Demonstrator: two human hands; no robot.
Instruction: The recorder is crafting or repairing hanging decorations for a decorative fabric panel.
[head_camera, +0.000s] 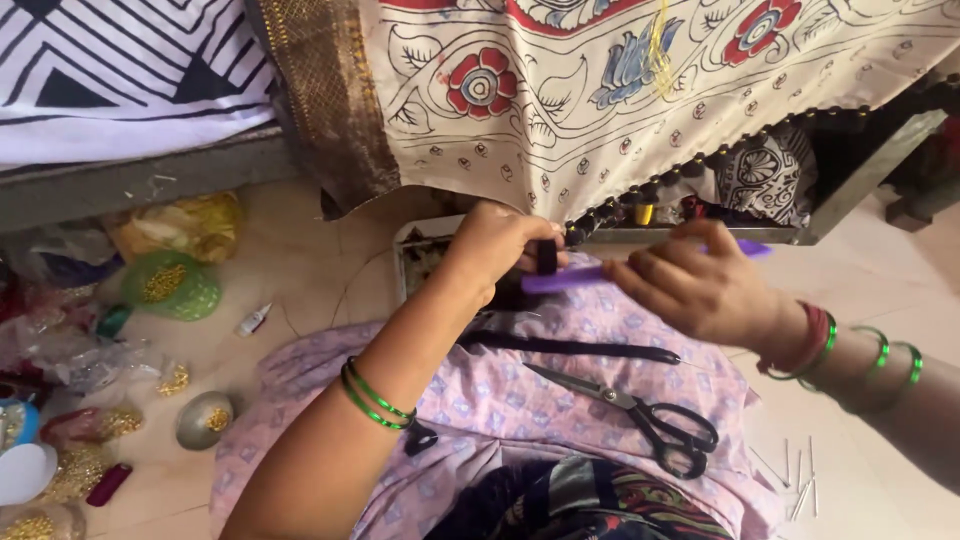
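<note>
From the head camera, two hands were seen held up over a lap covered with pink flowered cloth (520, 390). The left hand (495, 250) was closed around a small black tuft (547, 257) of thread, which was pinched between the fingers. The right hand (690, 285) was closed on a flat purple comb (560, 279); the comb was held level between the two hands, just under the black tuft and touching it. Green bangles (372, 398) were worn on the left wrist, and green and red ones on the right.

A pair of black-handled scissors (640, 410) was laid on the lap, below the hands, and a long black strip (570, 347) was laid just above them. A cream cloth with red and blue flowers (600, 110) was hung in front, with a row of black tufts (650, 185) along its lower edge, close above the hands. On the floor to the left, a green bowl of gold beads (170, 285) and little bags of gold bits (95, 425) were seen. A few thin needles (800, 470) were laid on the floor to the right.
</note>
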